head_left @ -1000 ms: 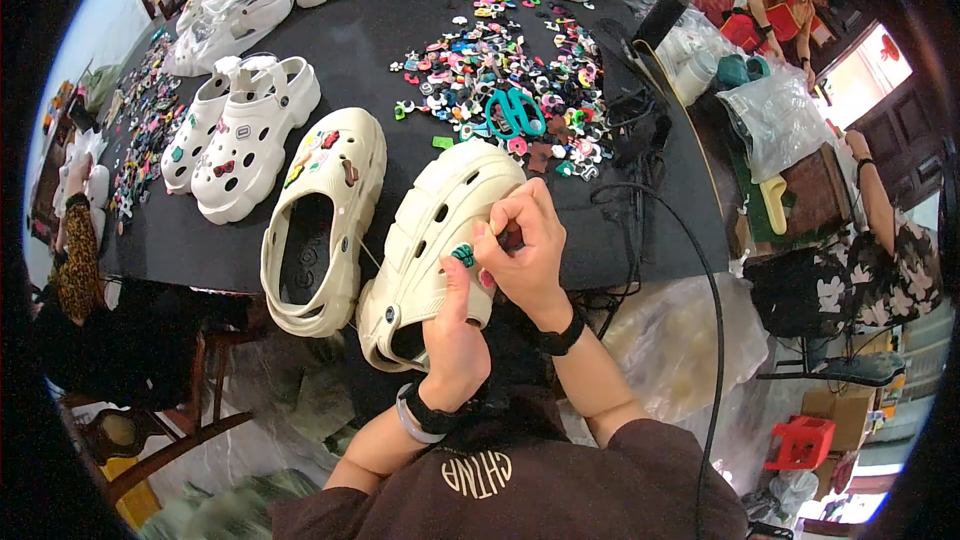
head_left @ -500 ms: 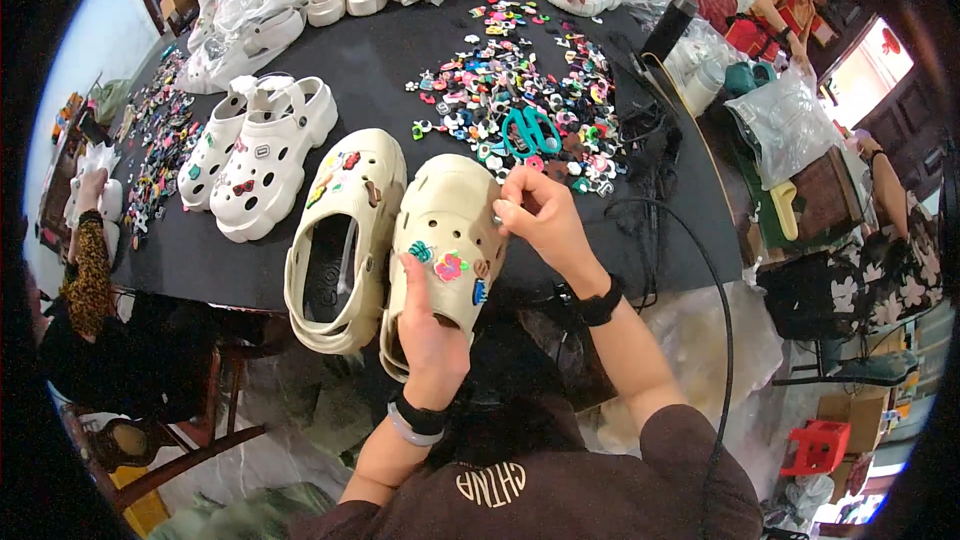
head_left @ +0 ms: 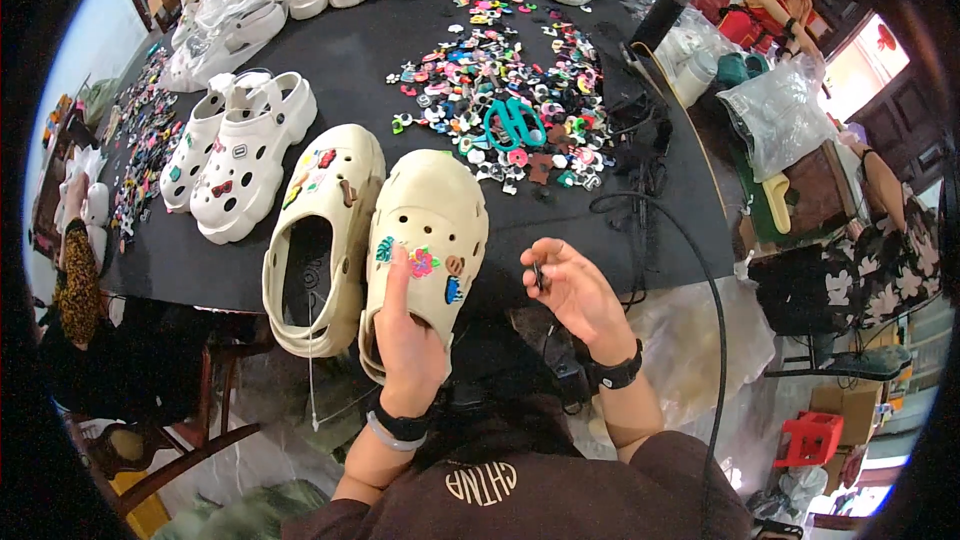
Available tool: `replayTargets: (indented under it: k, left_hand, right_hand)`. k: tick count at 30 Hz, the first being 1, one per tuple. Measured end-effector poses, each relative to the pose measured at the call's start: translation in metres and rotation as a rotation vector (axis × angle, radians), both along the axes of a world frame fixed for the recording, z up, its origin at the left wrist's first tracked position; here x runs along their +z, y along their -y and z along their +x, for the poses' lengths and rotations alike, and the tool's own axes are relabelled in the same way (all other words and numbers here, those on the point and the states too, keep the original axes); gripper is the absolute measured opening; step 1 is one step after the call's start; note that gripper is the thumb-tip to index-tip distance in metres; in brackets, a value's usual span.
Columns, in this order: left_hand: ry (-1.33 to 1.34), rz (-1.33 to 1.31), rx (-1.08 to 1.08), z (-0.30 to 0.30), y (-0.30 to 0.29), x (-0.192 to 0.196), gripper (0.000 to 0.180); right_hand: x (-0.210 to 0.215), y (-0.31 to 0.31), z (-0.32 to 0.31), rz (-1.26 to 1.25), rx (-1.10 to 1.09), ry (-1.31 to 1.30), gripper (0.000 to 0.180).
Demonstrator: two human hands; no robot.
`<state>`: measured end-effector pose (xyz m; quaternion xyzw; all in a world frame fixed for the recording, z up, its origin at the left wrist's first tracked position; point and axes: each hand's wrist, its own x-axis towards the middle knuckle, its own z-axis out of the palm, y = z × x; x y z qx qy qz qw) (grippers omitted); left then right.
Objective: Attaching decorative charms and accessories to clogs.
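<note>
My left hand point(head_left: 408, 360) grips a beige clog point(head_left: 430, 205) at its opening, thumb pressed on the upper beside a green leaf charm point(head_left: 385, 251) and a pink flower charm point(head_left: 424, 262). Brown and blue charms sit along its right side. Off to the right of that clog, my right hand point(head_left: 575, 295) pinches a small dark piece point(head_left: 540, 276), too small to name, between thumb and fingers. Touching the held clog on the left is its beige mate point(head_left: 345, 180), with several charms on its upper and a thin clear tie hanging from it.
White clogs with charms point(head_left: 245, 170) stand to the left. A heap of colourful shoe charms point(head_left: 500, 80) with teal-handled scissors point(head_left: 515, 124) covers the far middle of the black table point(head_left: 350, 55). A black cable point(head_left: 690, 240) loops at right. Other people work around the table.
My right hand has left the held clog's right side and moved right and down, now showing a small dark piece. My left hand still holds the clog. A co-worker's hands drew back from the far white clogs.
</note>
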<state>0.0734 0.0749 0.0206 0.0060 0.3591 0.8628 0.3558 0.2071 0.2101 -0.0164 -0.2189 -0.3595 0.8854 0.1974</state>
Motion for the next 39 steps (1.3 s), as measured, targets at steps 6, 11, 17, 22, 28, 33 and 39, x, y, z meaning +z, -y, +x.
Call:
replayTargets:
  k: [6, 11, 17, 22, 28, 33, 39]
  left_hand:
    - [0.191, 0.146, -0.202, -0.021, -0.015, 0.021, 0.038]
    - [0.088, 0.085, -0.278, -0.033, -0.024, 0.005, 0.042]
    - [-0.532, -0.120, 0.138, 0.007, 0.051, 0.071, 0.055]
    - [-0.138, -0.006, 0.120, -0.055, 0.058, 0.040, 0.041]
    - [0.221, 0.180, 0.026, -0.121, 0.041, -0.007, 0.038]
    - [0.234, 0.139, -0.090, -0.143, 0.024, -0.016, 0.040]
    - [-0.091, 0.064, 0.151, -0.073, 0.030, -0.002, 0.043]
  right_hand:
    - [0.001, 0.001, 0.010, 0.203, -0.073, 0.078, 0.020]
    - [0.013, 0.015, -0.013, 0.631, -0.209, 0.243, 0.018]
    - [0.002, 0.015, -0.008, 0.904, -0.318, 0.405, 0.019]
    - [0.002, 0.019, -0.016, 1.023, -0.315, 0.359, 0.018]
    - [0.009, 0.024, -0.017, 1.144, -0.319, 0.389, 0.014]
    - [0.021, 0.035, -0.021, 1.146, -0.287, 0.376, 0.012]
    - [0.027, 0.040, -0.016, 1.119, -0.312, 0.293, 0.011]
